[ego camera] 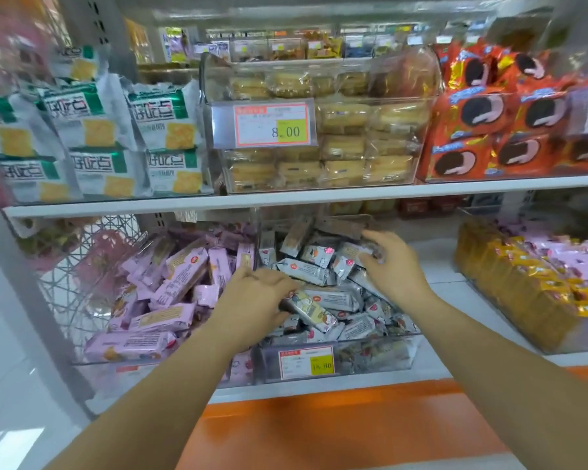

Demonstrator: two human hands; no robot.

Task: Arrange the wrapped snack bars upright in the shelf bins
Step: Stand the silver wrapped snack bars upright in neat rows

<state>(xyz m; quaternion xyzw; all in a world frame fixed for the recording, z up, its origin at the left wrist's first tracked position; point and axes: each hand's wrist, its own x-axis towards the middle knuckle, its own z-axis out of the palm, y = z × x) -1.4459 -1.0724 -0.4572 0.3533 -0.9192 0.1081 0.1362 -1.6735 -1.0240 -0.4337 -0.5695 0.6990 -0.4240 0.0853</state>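
A clear bin (340,362) on the lower shelf holds several silver-grey wrapped snack bars (306,271) lying in a loose heap. My left hand (252,300) reaches into the bin's front left and grips a silver bar (314,313) that lies flat. My right hand (391,262) is deeper in the bin on the right, its fingers curled over a silver bar (353,249). A few bars (294,237) at the back lean upright. The bin to the left holds several pink wrapped bars (180,283), also jumbled.
A wire basket (92,266) stands at far left on the lower shelf. A bin of yellow and pink packs (530,286) sits at the right. The upper shelf (286,198) carries cracker bags, a clear cake bin and orange cookie packs. An orange ledge (336,422) runs below.
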